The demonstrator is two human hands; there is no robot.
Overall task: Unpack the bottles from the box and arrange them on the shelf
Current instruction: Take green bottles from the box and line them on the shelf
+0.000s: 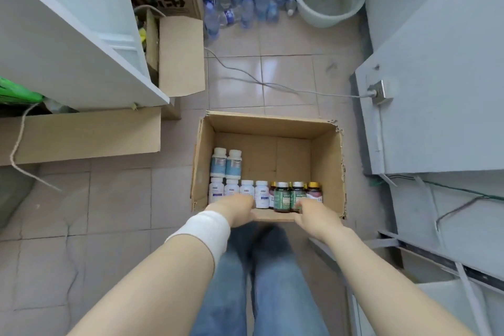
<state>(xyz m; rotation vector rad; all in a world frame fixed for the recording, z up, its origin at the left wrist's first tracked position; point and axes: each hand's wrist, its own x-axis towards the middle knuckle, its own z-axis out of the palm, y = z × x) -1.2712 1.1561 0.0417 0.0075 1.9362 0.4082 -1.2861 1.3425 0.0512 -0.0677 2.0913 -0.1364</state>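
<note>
Floor-set box (327, 161): both hands' fingers (301, 203) reach bottles (282, 196).

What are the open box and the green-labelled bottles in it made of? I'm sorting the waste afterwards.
Open box: corrugated cardboard, matte brown, with torn, ragged rim edges. Green-labelled bottles: dark and glossy under white caps; could be tinted plastic or glass, the picture does not settle which.

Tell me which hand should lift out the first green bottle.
Right, probably. The right hand already has its fingertips on the green bottles at the cardboard box's near wall, while the left hand sits by the white bottles, further from them.
</note>
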